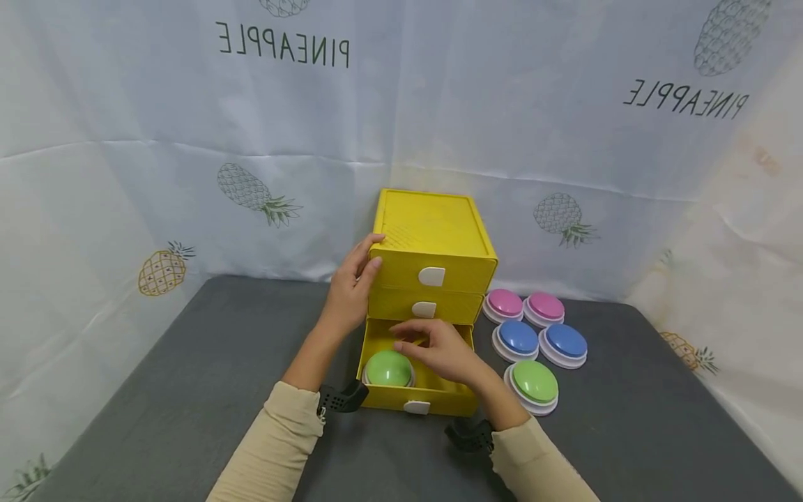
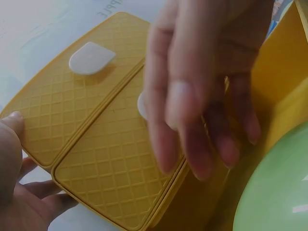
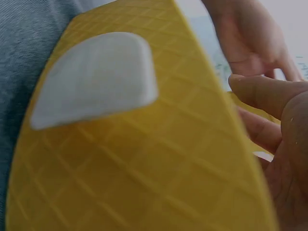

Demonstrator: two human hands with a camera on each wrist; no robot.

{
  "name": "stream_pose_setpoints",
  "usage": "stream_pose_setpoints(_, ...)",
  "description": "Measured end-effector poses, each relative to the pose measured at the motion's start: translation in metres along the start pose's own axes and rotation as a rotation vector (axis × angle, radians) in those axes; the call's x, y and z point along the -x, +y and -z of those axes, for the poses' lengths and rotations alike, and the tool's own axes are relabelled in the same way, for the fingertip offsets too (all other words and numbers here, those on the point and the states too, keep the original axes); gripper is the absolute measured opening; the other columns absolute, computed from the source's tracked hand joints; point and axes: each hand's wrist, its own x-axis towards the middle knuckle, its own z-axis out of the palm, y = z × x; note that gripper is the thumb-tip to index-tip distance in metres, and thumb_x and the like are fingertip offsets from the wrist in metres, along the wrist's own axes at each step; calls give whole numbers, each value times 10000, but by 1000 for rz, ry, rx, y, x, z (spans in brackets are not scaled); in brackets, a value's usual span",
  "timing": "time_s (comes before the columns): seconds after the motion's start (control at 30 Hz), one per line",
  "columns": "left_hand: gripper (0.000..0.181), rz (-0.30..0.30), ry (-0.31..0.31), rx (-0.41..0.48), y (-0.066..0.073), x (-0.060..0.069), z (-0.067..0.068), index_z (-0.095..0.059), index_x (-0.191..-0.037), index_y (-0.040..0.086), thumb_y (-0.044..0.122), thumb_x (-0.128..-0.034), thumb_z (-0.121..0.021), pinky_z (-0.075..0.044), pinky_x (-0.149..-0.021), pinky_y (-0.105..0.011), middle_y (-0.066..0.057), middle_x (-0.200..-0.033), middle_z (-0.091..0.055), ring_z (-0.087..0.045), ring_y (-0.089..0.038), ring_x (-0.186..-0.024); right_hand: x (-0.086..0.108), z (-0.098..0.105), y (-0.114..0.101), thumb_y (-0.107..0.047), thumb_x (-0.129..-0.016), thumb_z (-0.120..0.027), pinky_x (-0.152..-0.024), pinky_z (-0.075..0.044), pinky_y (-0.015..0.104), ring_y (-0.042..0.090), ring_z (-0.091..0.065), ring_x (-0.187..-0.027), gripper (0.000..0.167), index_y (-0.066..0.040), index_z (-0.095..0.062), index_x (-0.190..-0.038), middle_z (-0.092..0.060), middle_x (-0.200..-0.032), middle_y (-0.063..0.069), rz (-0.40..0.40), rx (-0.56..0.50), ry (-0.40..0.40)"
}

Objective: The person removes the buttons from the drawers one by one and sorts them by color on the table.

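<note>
A yellow box of stacked drawers (image 1: 433, 223) stands on the dark table, with white tabs on its fronts. Its bottom drawer (image 1: 442, 399) is pulled out. Inside that drawer, at its left, sits a green dome button (image 1: 389, 368) with a white base. My left hand (image 1: 348, 293) rests against the upper left side of the box, thumb near the front edge. Over the pulled-out drawer is my right hand (image 1: 439, 348), its fingers loosely bent and pointing left, beyond the green button. Nothing shows between its fingers in the left wrist view.
To the right of the box, pink buttons (image 1: 546, 305), blue buttons (image 1: 567, 341) and another green button (image 1: 533, 382) stand on the table (image 1: 251, 362). A white curtain (image 1: 502, 104) printed with pineapples hangs behind and at both sides.
</note>
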Motion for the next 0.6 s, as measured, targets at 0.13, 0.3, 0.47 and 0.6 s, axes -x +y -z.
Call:
stream_pose_setpoints(0.13,393,6,-4,6,1,-1,0,-504,-1475,208,259,-1087,-473,-472,-1033,-492,-79,-1488,-503,-537,-272,-1170,-2,-6,6,-295,-985,-661,-900,-568,326,201,-685,-1051,348,-83,-708,-1256,-741,-1182,63,-18,8,-18)
stream_pose_setpoints(0.3,394,4,-11,6,1,-1,0,-502,-1476,212,265,-1087,-473,-460,-1090,-531,-74,-1508,-492,-534,-268,-1265,-4,-13,11,-298,-982,-661,-933,-571,408,222,-702,-1061,359,-80,-701,-1265,-727,-1228,96,-40,19,-43)
stream_pose_setpoints(0.47,394,-1,-14,17,-1,-2,0,-500,-1478,208,262,-1089,-468,-455,-1092,-524,-62,-1522,-481,-525,-261,-1257,-4,-17,12,-287,-977,-666,-991,-549,488,258,-699,-1106,401,-52,-671,-1302,-707,-1273,111,-73,40,-71)
stream_pose_setpoints(0.6,396,7,-19,29,-1,-2,1,-497,-1480,199,257,-1089,-468,-451,-1088,-531,-66,-1529,-474,-517,-269,-1262,-5,-19,12,-310,-981,-662,-967,-559,446,229,-689,-1078,398,-60,-679,-1290,-724,-1219,84,-86,84,-102)
